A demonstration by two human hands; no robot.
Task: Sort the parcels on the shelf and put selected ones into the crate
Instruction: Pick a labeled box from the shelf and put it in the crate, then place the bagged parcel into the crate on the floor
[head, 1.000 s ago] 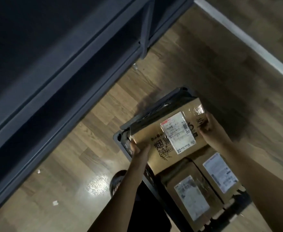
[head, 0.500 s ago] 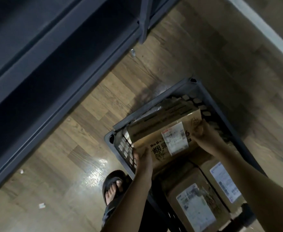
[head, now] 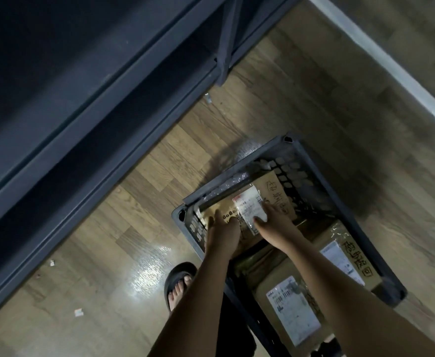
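Here, from left to right: the dark grey metal shelf point(head: 87, 130) fills the left side above the wood-pattern floor point(head: 103, 253), and a foot in a black sandal point(head: 179, 282) stands just beside the dark grey perforated plastic crate point(head: 322, 163). The left hand point(head: 223, 231) lies flat, fingers spread, on the near-left part of the brown cardboard parcel with a white shipping label point(head: 275, 191); the right hand point(head: 275, 224) rests open on the label, palm down. Neither hand grips. The parcel sits at the crate's far end, beyond two other labelled cardboard parcels point(head: 291, 313). To seat it well, the hands should press evenly until it lies flat against the far wall, then lift clear.
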